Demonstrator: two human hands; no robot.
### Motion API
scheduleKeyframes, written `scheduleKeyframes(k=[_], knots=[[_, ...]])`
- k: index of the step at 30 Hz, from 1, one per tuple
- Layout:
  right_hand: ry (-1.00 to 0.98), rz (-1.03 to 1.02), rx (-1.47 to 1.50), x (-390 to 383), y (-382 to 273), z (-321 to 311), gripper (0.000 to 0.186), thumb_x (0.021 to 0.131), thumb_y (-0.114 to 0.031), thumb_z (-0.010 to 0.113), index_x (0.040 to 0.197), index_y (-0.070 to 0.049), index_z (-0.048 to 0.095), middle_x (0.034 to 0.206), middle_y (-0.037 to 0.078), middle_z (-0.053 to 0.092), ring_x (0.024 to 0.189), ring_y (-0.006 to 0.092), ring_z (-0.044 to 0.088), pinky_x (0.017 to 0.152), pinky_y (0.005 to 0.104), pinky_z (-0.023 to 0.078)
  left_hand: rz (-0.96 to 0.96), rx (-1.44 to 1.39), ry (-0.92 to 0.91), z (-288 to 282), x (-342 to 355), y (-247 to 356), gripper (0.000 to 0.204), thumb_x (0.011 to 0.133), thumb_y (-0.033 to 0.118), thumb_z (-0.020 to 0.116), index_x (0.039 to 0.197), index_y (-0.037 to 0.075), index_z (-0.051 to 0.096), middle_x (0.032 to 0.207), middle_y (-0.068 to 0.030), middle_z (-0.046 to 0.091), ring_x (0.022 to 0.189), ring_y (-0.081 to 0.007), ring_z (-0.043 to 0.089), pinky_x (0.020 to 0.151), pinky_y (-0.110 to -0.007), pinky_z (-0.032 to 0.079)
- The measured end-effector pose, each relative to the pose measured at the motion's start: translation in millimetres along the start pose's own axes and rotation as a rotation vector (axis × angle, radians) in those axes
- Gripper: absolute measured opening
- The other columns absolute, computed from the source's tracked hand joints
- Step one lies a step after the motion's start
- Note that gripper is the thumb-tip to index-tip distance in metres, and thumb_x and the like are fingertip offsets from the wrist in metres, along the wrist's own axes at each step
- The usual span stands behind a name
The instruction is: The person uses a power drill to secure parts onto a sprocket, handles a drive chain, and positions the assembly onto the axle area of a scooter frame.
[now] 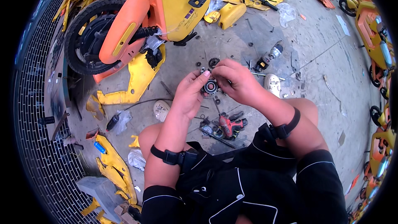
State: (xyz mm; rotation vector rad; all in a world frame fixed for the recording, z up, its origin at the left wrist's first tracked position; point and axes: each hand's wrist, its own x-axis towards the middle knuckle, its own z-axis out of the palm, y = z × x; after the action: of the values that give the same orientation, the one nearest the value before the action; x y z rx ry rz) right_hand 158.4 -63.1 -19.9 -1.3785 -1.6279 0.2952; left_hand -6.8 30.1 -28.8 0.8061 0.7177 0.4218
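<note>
Between my hands, above the floor, is a round metal part with a dark ring bearing [210, 86] in its middle. My left hand [190, 91] is closed around its left side, thumb along the top edge. Curled at the upper right of the part, my right hand [233, 79] has its fingers pinched together; what they grip, if anything, is hidden. Just beyond my fingertips a dark toothed gear [214, 62] lies on the floor. Nearer to me lies a red and black power drill [229, 125], with several small rings and metal parts around it.
A yellow and orange electric scooter [124, 37] stands at the upper left. Yellow panels [139, 76] lie below it. A second drill [269, 56] rests on the right beside metal rods. Small hardware is scattered about. More scooters [371, 33] line the right edge.
</note>
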Motion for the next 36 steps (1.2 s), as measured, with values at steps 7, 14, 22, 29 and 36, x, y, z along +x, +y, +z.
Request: scheduleKeyframes(k=[7,14,22,29,36], knots=[[0.01,0.053,-0.002,0.5,-1.4,-0.4,0.025,0.079,0.004,0.068,0.102,-0.004,0.062,0.098,0.013,0.064,0.09,0.0336,0.064,0.077,0.0382,0.053,-0.024,0.002,-0.039,-3.7,1.6,2.0,0.03,0.094,0.02,0.07,0.116,0.005,0.057,0.095,0.0002,0.065,0.081,-0.0075,0.06,0.067,-0.023,0.042],[0.021,0.316,0.143,-0.1,-5.4,1.2,0.017,0.087,-0.002,0.07,0.103,-0.002,0.063,0.092,0.011,0.068,0.081,0.0203,0.068,0.074,0.0319,0.055,0.031,0.048,-0.022,-5.1,2.4,1.0,0.038,0.091,0.016,0.073,0.121,0.003,0.054,0.096,-0.0013,0.067,0.08,-0.0077,0.063,0.065,-0.022,0.043],[-0.021,0.607,0.379,6.5,-14.2,-4.4,0.02,0.09,-0.008,0.07,0.106,0.001,0.061,0.093,0.008,0.069,0.083,0.0133,0.066,0.074,0.0298,0.054,0.136,0.252,0.073,-2.3,0.7,-0.4,0.036,0.092,0.012,0.071,0.122,0.002,0.053,0.099,-0.0039,0.067,0.082,-0.0092,0.064,0.071,-0.022,0.05],[-0.001,0.746,0.489,9.1,-4.8,0.8,0.024,0.09,-0.01,0.07,0.108,0.004,0.06,0.097,0.01,0.069,0.088,0.0152,0.066,0.077,0.0301,0.054,0.273,0.234,0.11,6.0,0.4,-6.9,0.04,0.09,0.006,0.072,0.122,0.0,0.051,0.102,-0.006,0.068,0.084,-0.0098,0.064,0.074,-0.023,0.051],[0.086,0.618,0.422,7.7,-9.3,8.0,0.027,0.089,-0.007,0.07,0.111,0.003,0.059,0.098,0.011,0.068,0.087,0.0166,0.066,0.078,0.0297,0.054,0.281,0.205,0.09,6.5,-0.3,-5.0,0.039,0.09,0.005,0.072,0.122,-0.001,0.051,0.104,-0.007,0.068,0.084,-0.0096,0.063,0.074,-0.023,0.051]])
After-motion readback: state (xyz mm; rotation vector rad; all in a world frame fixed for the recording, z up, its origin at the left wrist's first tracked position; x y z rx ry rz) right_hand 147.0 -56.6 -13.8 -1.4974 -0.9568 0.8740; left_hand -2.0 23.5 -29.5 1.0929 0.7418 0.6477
